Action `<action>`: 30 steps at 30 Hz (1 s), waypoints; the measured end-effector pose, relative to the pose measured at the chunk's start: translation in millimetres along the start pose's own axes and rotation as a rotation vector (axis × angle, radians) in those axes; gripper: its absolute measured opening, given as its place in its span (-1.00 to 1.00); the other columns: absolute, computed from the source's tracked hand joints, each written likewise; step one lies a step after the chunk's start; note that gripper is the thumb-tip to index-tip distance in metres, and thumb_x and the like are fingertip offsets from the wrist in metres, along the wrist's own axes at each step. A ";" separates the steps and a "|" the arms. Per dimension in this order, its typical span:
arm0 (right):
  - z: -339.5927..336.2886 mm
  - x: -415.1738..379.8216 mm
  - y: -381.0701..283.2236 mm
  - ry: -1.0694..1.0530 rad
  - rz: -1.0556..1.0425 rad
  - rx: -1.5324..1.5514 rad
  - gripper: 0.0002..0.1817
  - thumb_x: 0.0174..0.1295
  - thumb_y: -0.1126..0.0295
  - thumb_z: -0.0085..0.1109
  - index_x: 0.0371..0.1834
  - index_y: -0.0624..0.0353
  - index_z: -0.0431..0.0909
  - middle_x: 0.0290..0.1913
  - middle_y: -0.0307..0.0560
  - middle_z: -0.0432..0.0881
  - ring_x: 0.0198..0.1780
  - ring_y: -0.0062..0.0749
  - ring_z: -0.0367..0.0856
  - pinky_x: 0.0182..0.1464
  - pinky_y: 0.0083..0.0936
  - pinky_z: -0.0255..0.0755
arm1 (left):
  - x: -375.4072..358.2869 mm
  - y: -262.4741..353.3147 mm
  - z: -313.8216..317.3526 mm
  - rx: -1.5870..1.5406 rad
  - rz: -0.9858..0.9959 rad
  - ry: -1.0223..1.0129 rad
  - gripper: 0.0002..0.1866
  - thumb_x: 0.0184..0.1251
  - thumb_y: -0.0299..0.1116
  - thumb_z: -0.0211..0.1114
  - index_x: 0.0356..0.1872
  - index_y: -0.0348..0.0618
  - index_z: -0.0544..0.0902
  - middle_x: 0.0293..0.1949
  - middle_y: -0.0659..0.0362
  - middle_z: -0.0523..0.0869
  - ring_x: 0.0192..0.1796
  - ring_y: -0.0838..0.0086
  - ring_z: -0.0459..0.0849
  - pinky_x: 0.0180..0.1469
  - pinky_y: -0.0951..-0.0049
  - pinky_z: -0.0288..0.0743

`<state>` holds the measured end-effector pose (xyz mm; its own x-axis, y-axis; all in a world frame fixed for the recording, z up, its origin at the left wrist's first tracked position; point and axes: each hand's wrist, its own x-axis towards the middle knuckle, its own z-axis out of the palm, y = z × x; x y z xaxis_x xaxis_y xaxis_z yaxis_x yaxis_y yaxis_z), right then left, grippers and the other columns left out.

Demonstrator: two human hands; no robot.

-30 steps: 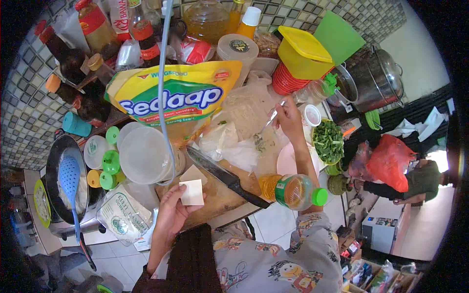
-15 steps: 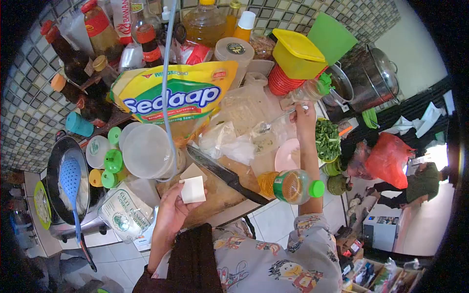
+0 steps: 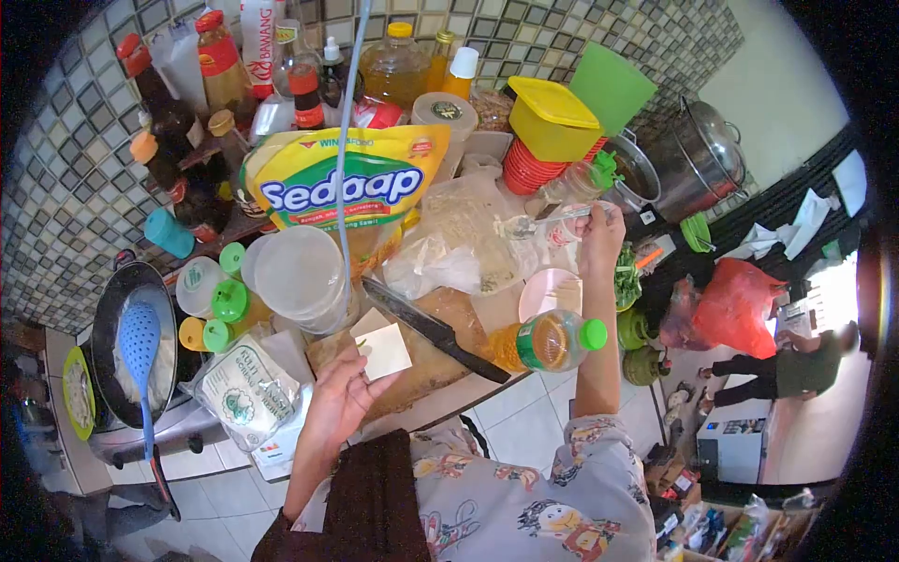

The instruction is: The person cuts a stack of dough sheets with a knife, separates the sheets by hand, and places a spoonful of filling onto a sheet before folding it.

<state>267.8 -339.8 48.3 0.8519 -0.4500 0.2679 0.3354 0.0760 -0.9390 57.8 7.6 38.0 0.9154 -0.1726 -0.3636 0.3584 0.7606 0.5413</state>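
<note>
A pale square wrapper (image 3: 385,352) rests on the fingers of my left hand (image 3: 341,395), with a small green bit near its edge. My right hand (image 3: 602,229) is closed round the handle of a metal spoon (image 3: 526,227), raised above clear plastic packaging (image 3: 459,225). A black-handled knife (image 3: 435,330) lies across the wooden cutting board (image 3: 412,389). Close to my right forearm are an oil bottle with a green cap (image 3: 552,341) and a pink plate (image 3: 548,292) holding pale pieces.
Behind the board stands a yellow Sedaap pouch (image 3: 351,178). A pan (image 3: 105,375) with a blue slotted spatula (image 3: 139,342) is at left. Green leaves (image 3: 626,276) and a red bag (image 3: 735,307) are at right. Another person (image 3: 813,361) stands in the far right background.
The spoon has come up and my right hand has moved slightly right and down. My left hand and the wrapper have shifted slightly right. The camera view has also shifted.
</note>
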 end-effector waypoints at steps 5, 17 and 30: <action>10.9 -23.7 -23.7 -0.202 -0.131 -0.505 -0.83 0.28 0.40 -0.14 -0.27 0.27 0.41 -0.45 -0.10 0.57 -0.64 -0.66 0.40 -0.61 -0.73 0.24 | -5.5 -2.1 1.1 -0.016 -0.001 -0.027 -0.60 0.25 -0.43 -0.03 0.08 -0.43 0.27 0.05 -0.07 0.44 0.08 0.22 0.47 0.13 0.19 0.38; 1.1 -25.6 12.1 -0.158 -0.065 0.078 -0.81 0.32 0.32 -0.17 -0.25 0.23 0.36 -0.39 -0.06 0.56 -0.65 -0.68 0.28 -0.62 -0.72 0.19 | -15.6 -1.3 3.6 -0.106 -0.015 -0.045 -0.71 0.25 -0.51 -0.06 -0.03 -0.45 0.34 0.02 -0.08 0.44 0.08 0.20 0.47 0.15 0.19 0.37; 12.4 -33.3 7.8 -0.070 -0.060 -0.152 -0.82 0.32 0.34 -0.19 -0.31 0.21 0.37 -0.50 -0.14 0.55 -0.67 -0.70 0.28 -0.64 -0.75 0.14 | -15.9 -2.5 -1.3 -0.137 -0.013 -0.039 -0.73 0.25 -0.51 -0.05 -0.05 -0.43 0.35 0.00 -0.08 0.46 0.08 0.21 0.47 0.15 0.17 0.37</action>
<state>247.0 -313.2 34.7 0.8600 -0.3858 0.3341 0.3264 -0.0874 -0.9412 42.2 9.2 41.4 0.9183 -0.2048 -0.3389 0.3442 0.8361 0.4272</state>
